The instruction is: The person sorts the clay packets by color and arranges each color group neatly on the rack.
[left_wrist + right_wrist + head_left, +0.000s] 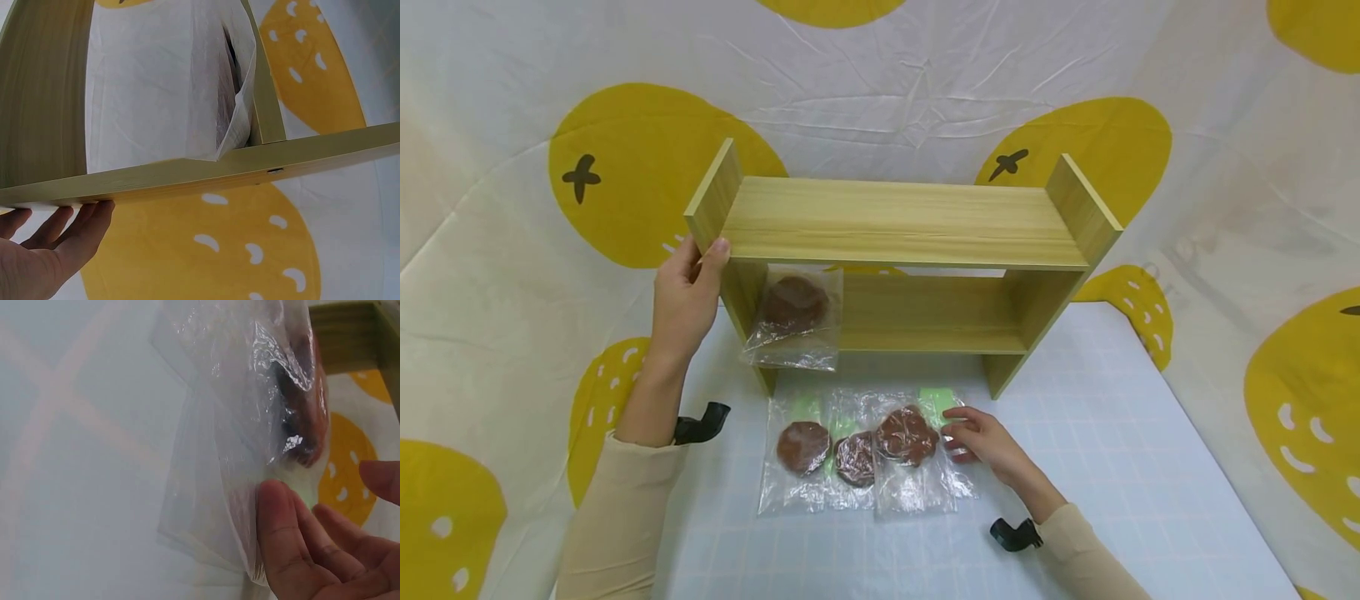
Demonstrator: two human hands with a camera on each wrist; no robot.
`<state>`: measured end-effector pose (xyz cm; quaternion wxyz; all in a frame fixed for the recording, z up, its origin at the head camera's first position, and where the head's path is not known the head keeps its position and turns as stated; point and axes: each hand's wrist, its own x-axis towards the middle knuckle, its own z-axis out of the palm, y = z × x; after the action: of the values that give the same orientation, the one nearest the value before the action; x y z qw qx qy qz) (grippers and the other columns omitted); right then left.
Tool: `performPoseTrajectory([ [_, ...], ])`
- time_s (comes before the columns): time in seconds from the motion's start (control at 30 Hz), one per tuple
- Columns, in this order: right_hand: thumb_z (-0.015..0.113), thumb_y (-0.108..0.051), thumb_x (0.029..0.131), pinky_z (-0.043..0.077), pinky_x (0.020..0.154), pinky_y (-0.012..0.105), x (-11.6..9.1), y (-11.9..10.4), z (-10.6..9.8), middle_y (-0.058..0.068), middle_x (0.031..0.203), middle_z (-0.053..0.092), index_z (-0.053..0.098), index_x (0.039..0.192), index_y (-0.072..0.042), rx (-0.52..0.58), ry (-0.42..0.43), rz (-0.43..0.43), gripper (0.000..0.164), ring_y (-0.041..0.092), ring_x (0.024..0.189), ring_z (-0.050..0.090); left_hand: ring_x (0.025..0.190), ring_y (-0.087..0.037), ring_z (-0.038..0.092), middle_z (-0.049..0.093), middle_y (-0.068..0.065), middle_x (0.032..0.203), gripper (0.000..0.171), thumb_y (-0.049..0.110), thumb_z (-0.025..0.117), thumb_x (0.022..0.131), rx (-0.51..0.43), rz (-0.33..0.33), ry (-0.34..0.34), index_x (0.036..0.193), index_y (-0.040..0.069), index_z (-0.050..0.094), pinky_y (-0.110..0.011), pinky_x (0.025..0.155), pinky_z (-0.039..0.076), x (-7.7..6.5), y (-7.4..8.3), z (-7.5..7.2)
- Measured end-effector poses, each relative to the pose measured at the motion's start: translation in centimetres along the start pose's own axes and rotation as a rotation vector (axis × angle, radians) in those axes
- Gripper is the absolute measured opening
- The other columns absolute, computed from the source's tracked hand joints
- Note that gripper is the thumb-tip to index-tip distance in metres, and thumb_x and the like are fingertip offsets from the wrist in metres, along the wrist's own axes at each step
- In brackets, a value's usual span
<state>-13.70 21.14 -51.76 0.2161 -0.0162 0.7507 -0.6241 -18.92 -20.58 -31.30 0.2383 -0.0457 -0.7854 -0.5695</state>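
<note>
My left hand (pixel 688 283) grips the left side panel of a wooden shelf (pixel 895 225), its thumb at the front edge and fingers along the outer face. In the shelf's left compartment, a clear bag (pixel 797 321) with a dark brown disc leans over the front of the lower board. My right hand (pixel 988 446) has loosely bent fingers, with fingertips at the side of overlapping clear bags on the table and its thumb apart. One bag holds a flower-shaped brown piece (pixel 907 436); the others show a round brown piece (pixel 803 447) and another brown piece (pixel 855 458).
Light green patches (pixel 936 404) show behind the table bags. The shelf stands toward the back of a pale checked table (pixel 1097 450). White cloth with yellow printed shapes (pixel 880 100) hangs behind it and at both sides. A black wrist mount (pixel 1017 535) sits beside the right sleeve.
</note>
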Motion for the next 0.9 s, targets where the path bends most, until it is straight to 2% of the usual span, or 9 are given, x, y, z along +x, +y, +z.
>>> performPoseTrajectory([
  [0.3, 0.059, -0.014, 0.1, 0.057, 0.07, 0.048, 0.13, 0.08, 0.12, 0.022, 0.106, 0.069, 0.056, 0.125, 0.013, -0.085, 0.037, 0.005, 0.037, 0.035, 0.086, 0.067, 0.113, -0.026, 0.061, 0.062, -0.008, 0.132, 0.045, 0.041, 0.055, 0.102, 0.002, 0.007, 0.009, 0.138, 0.015, 0.061, -0.048, 0.096, 0.049, -0.02, 0.0, 0.08],
  [0.6, 0.063, -0.011, 0.098, 0.056, 0.068, 0.034, 0.69, 0.67, 0.38, 0.009, 0.095, 0.067, 0.061, 0.118, 0.015, 0.033, -0.015, 0.018, 0.033, 0.02, 0.079, 0.063, 0.115, -0.026, 0.06, 0.061, -0.008, 0.133, 0.046, 0.042, 0.055, 0.102, -0.002, -0.002, 0.012, 0.139, 0.015, 0.06, -0.047, 0.097, 0.048, -0.01, -0.02, 0.18],
  [0.73, 0.063, -0.01, 0.098, 0.055, 0.073, 0.031, 0.59, 0.53, 0.56, 0.008, 0.1, 0.068, 0.059, 0.122, 0.016, 0.063, -0.038, 0.002, 0.036, 0.016, 0.082, 0.063, 0.116, -0.026, 0.06, 0.061, -0.008, 0.133, 0.046, 0.041, 0.055, 0.102, 0.001, -0.001, 0.011, 0.14, 0.015, 0.059, -0.046, 0.097, 0.049, -0.01, -0.03, 0.22],
  [0.9, 0.061, -0.011, 0.099, 0.053, 0.084, 0.032, 0.41, 0.34, 0.72, 0.013, 0.113, 0.067, 0.053, 0.13, 0.015, 0.113, -0.068, -0.013, 0.042, 0.018, 0.096, 0.064, 0.117, -0.026, 0.059, 0.061, -0.008, 0.133, 0.047, 0.042, 0.055, 0.102, 0.004, -0.001, 0.013, 0.139, 0.014, 0.06, -0.047, 0.098, 0.048, -0.07, -0.09, 0.17],
])
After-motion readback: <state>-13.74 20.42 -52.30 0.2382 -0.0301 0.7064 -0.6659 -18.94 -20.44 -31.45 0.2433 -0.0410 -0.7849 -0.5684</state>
